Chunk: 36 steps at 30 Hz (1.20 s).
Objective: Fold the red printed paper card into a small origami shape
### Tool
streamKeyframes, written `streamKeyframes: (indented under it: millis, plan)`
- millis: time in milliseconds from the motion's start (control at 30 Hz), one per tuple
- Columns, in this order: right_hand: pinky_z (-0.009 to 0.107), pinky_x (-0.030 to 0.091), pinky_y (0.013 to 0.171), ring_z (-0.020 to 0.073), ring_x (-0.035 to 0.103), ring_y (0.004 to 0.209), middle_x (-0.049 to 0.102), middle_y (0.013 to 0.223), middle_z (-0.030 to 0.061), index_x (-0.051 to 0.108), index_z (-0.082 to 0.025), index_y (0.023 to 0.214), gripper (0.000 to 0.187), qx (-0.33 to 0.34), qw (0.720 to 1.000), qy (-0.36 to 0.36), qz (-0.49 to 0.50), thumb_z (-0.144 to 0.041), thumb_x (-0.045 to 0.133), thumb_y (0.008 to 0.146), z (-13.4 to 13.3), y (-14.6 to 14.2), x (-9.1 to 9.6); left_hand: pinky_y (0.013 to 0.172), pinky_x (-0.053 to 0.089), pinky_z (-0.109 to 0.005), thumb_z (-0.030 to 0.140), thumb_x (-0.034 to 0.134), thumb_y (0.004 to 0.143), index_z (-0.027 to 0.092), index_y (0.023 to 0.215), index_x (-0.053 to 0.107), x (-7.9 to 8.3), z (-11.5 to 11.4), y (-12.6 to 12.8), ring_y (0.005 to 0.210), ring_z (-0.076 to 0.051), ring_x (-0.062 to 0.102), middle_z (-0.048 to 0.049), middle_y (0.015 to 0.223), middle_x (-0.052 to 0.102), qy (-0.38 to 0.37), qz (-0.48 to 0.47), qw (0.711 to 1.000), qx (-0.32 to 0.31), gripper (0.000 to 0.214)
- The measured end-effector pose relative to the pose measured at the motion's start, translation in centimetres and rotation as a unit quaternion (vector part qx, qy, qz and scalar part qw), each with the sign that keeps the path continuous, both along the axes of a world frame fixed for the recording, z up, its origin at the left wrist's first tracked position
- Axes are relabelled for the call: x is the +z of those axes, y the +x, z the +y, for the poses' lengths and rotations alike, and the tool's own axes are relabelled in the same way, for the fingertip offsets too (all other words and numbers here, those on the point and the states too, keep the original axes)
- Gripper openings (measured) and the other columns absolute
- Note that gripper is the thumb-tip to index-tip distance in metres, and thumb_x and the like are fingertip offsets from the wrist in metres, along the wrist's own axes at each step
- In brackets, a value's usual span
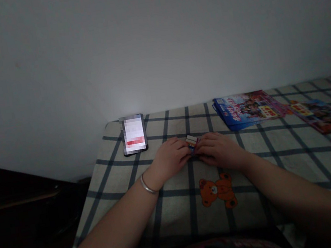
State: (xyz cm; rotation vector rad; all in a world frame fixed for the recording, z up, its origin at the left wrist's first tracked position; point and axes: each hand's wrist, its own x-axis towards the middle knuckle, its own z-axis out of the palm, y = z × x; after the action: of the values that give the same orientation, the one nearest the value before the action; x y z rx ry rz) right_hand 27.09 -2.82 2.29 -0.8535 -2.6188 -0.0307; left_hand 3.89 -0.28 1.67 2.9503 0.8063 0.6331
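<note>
My left hand (pixel 169 157) and my right hand (pixel 219 149) meet over the middle of a checked cloth (pixel 284 150). Both have their fingers curled, and together they pinch a small white and coloured object (pixel 192 141) that looks like a little card or packet. What it is exactly is too small to tell. A thin silver bangle (pixel 147 185) circles my left wrist. Both forearms rest low on the cloth.
A lit phone (pixel 133 134) lies at the far left corner of the cloth. Two colourful booklets lie at the far right, one blue (pixel 247 109) and one reddish (pixel 322 113). An orange bear print (pixel 217 191) marks the cloth. A plain wall stands behind.
</note>
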Motion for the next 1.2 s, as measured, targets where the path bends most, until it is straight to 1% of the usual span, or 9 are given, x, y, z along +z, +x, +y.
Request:
streamKeyframes:
  millis: [100, 233, 433, 667, 767, 867, 933, 1033, 1200]
  plan:
    - [0.039, 0.048, 0.094, 0.0222, 0.061, 0.105, 0.072, 0.105, 0.004, 0.07, -0.02, 0.099, 0.015, -0.002, 1.0, -0.027, 0.01, -0.023, 0.06, 0.089, 0.2, 0.0, -0.2, 0.088, 0.049, -0.036, 0.022, 0.06, 0.09, 0.018, 0.086, 0.065, 0.2, -0.2, 0.1, 0.091, -0.02, 0.058, -0.0037, 0.094, 0.066, 0.007, 0.025, 1.0, 0.005, 0.008]
    - [0.039, 0.048, 0.095, 0.0213, 0.061, 0.105, 0.072, 0.107, 0.0049, 0.071, -0.02, 0.099, 0.015, -0.007, 0.998, -0.054, 0.011, -0.024, 0.06, 0.089, 0.2, 0.0, -0.1, 0.079, 0.051, -0.033, 0.022, 0.057, 0.092, 0.018, 0.088, 0.065, 0.4, -0.5, 0.1, 0.093, -0.02, 0.059, -0.0041, 0.096, 0.065, 0.0, 0.045, 0.999, 0.02, 0.01]
    - [0.04, 0.05, 0.089, 0.0232, 0.061, 0.102, 0.071, 0.108, 0.006, 0.071, -0.022, 0.106, 0.02, -0.057, 0.998, -0.039, -0.006, -0.024, 0.062, 0.088, -0.1, -0.2, 0.3, 0.081, 0.052, -0.034, 0.023, 0.057, 0.092, 0.017, 0.091, 0.065, 0.2, -0.4, 0.1, 0.097, -0.021, 0.06, -0.0056, 0.101, 0.065, -0.019, 0.046, 0.998, 0.034, 0.01]
    - [0.038, 0.049, 0.086, 0.0224, 0.062, 0.096, 0.073, 0.105, 0.0039, 0.074, -0.021, 0.093, 0.014, -0.089, 0.995, -0.034, -0.02, -0.022, 0.061, 0.089, -0.3, -0.3, 0.7, 0.081, 0.052, -0.034, 0.021, 0.057, 0.09, 0.018, 0.089, 0.065, 0.1, -0.3, 0.1, 0.096, -0.021, 0.06, -0.0051, 0.1, 0.065, -0.027, 0.046, 0.998, 0.041, 0.008]
    - [0.038, 0.049, 0.085, 0.0227, 0.062, 0.096, 0.073, 0.103, 0.0041, 0.072, -0.021, 0.093, 0.011, -0.103, 0.993, -0.033, -0.034, -0.023, 0.063, 0.088, -0.3, -0.2, 0.8, 0.084, 0.052, -0.034, 0.019, 0.056, 0.089, 0.017, 0.087, 0.064, 0.1, -0.2, 0.1, 0.098, -0.02, 0.06, -0.0053, 0.1, 0.065, -0.044, 0.037, 0.997, 0.045, 0.008]
    - [0.039, 0.048, 0.085, 0.0234, 0.062, 0.098, 0.072, 0.106, 0.0046, 0.07, -0.021, 0.098, 0.013, -0.113, 0.992, -0.035, -0.042, -0.022, 0.064, 0.086, -0.3, -0.1, 0.8, 0.089, 0.05, -0.034, 0.017, 0.056, 0.088, 0.017, 0.085, 0.062, 0.0, 0.1, 0.0, 0.1, -0.02, 0.06, -0.0051, 0.099, 0.065, -0.066, 0.02, 0.997, 0.035, 0.006]
    - [0.038, 0.047, 0.086, 0.0228, 0.061, 0.099, 0.071, 0.108, 0.0044, 0.07, -0.021, 0.099, 0.014, -0.118, 0.991, -0.043, -0.034, -0.02, 0.062, 0.087, -0.3, 0.0, 0.8, 0.088, 0.05, -0.034, 0.017, 0.057, 0.087, 0.017, 0.085, 0.061, -0.1, 0.2, -0.2, 0.098, -0.02, 0.06, -0.0044, 0.097, 0.065, -0.078, 0.005, 0.996, 0.033, 0.005]
    - [0.037, 0.047, 0.087, 0.0219, 0.062, 0.096, 0.072, 0.103, 0.0043, 0.07, -0.021, 0.096, 0.013, -0.121, 0.991, -0.049, -0.02, -0.02, 0.061, 0.088, -0.2, 0.1, 0.7, 0.085, 0.051, -0.033, 0.017, 0.056, 0.086, 0.018, 0.084, 0.059, -0.2, 0.3, -0.2, 0.094, -0.019, 0.061, -0.0039, 0.095, 0.064, -0.087, -0.013, 0.995, 0.035, 0.003]
    - [0.037, 0.046, 0.081, 0.0221, 0.061, 0.09, 0.072, 0.094, 0.005, 0.072, -0.023, 0.095, 0.014, -0.108, 0.993, -0.043, -0.027, -0.024, 0.059, 0.089, -0.3, 0.2, 0.9, 0.085, 0.05, -0.033, 0.016, 0.054, 0.086, 0.018, 0.085, 0.058, -0.2, 0.3, -0.2, 0.094, -0.019, 0.06, -0.0047, 0.094, 0.064, -0.09, -0.016, 0.995, 0.034, 0.004]
